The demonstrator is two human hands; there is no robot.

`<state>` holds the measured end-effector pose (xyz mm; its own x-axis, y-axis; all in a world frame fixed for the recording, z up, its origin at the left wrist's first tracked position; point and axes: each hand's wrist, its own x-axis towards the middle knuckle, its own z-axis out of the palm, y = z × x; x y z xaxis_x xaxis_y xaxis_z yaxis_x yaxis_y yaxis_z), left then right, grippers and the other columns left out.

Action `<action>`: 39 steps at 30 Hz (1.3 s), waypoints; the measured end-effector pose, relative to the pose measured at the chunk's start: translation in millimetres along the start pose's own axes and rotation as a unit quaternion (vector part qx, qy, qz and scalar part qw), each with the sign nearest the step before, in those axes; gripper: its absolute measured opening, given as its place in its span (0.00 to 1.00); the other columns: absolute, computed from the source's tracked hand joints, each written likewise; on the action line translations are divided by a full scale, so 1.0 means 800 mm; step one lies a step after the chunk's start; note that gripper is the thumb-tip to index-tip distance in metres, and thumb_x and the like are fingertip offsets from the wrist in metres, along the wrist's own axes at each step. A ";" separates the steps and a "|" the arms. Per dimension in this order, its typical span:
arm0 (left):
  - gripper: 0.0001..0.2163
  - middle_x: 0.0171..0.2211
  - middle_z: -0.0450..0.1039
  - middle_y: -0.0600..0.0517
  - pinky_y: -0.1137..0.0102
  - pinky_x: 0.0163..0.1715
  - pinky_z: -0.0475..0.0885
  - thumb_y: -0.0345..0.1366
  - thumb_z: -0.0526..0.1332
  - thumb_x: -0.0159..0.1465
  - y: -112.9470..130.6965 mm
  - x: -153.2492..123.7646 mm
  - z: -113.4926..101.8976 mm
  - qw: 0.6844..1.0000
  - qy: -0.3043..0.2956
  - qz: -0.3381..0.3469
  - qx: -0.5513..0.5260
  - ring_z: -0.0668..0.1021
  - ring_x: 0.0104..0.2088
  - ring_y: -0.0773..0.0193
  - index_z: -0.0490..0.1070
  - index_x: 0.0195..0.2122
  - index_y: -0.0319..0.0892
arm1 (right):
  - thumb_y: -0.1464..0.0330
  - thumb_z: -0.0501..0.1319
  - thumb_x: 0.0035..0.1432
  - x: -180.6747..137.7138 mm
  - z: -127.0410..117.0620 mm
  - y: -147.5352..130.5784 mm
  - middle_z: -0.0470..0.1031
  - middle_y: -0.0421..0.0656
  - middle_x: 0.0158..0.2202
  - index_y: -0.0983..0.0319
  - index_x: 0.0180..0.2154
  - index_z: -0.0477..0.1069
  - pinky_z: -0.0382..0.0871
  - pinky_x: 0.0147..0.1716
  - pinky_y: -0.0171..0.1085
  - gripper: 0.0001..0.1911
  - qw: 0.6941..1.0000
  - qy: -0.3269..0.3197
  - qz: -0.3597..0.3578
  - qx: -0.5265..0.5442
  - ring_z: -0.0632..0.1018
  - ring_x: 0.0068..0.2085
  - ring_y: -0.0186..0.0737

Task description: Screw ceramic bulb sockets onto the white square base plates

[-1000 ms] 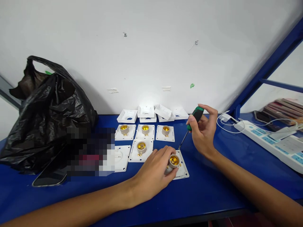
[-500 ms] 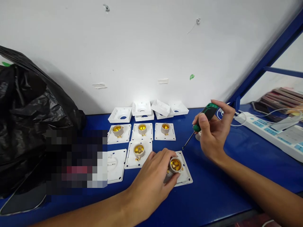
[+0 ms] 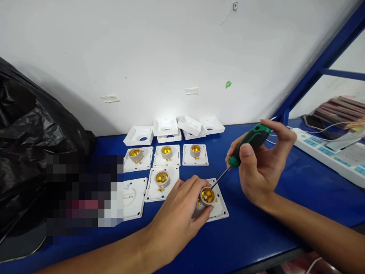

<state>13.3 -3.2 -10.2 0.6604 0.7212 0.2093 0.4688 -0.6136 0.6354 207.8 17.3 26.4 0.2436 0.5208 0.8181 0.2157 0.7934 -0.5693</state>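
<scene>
My left hand (image 3: 185,207) is closed around a round lamp socket (image 3: 207,195) with a brass-coloured inside, on a white square base plate (image 3: 221,208). My fingers hide its left side. In my right hand (image 3: 262,167) is a screwdriver (image 3: 251,142) with a green and black handle, tilted down to the left. Its tip meets the rim or inside of the socket; I cannot tell which. Left of my left hand, another lamp socket (image 3: 162,179) sits on its plate, and a bare plate (image 3: 134,199) lies farther left.
Behind stand several plates with sockets (image 3: 195,151) and several white square covers (image 3: 165,125) against the wall. A black plastic bag (image 3: 37,118) fills the left. To the right lie a white power strip (image 3: 327,152) with cables and a stack of flat items (image 3: 342,112). A blurred patch hides the left table.
The screwdriver tip has moved left and down from beyond the plate's corner to the socket. My left hand stays on the socket. The view has shifted slightly.
</scene>
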 end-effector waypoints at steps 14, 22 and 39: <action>0.16 0.44 0.73 0.53 0.62 0.43 0.69 0.28 0.68 0.66 0.002 0.001 -0.002 1.000 0.006 0.014 0.025 0.74 0.42 0.55 0.66 0.51 0.48 | 0.73 0.64 0.65 -0.022 0.002 0.007 0.72 0.37 0.35 0.52 0.59 0.60 0.73 0.23 0.34 0.25 0.996 -0.074 0.039 -0.015 0.76 0.29 0.34; 0.16 0.44 0.74 0.52 0.60 0.45 0.70 0.28 0.67 0.66 0.005 0.003 -0.003 0.999 -0.004 0.009 0.035 0.75 0.42 0.54 0.67 0.51 0.47 | 0.73 0.64 0.66 -0.022 -0.001 0.008 0.71 0.38 0.35 0.52 0.60 0.59 0.74 0.24 0.35 0.26 0.993 -0.113 0.007 -0.017 0.77 0.31 0.36; 0.16 0.45 0.74 0.52 0.60 0.43 0.70 0.28 0.67 0.67 0.004 0.003 -0.004 0.999 -0.007 0.015 0.032 0.74 0.42 0.54 0.66 0.52 0.47 | 0.73 0.64 0.66 -0.021 -0.001 0.006 0.74 0.38 0.36 0.52 0.62 0.59 0.77 0.24 0.35 0.27 0.991 -0.132 -0.014 0.019 0.80 0.32 0.37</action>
<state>14.5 -2.8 -5.4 0.6830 0.6977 0.2162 0.4844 -0.6542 0.5808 205.9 12.3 9.9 -0.0195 0.5595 0.8286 0.1821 0.8169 -0.5473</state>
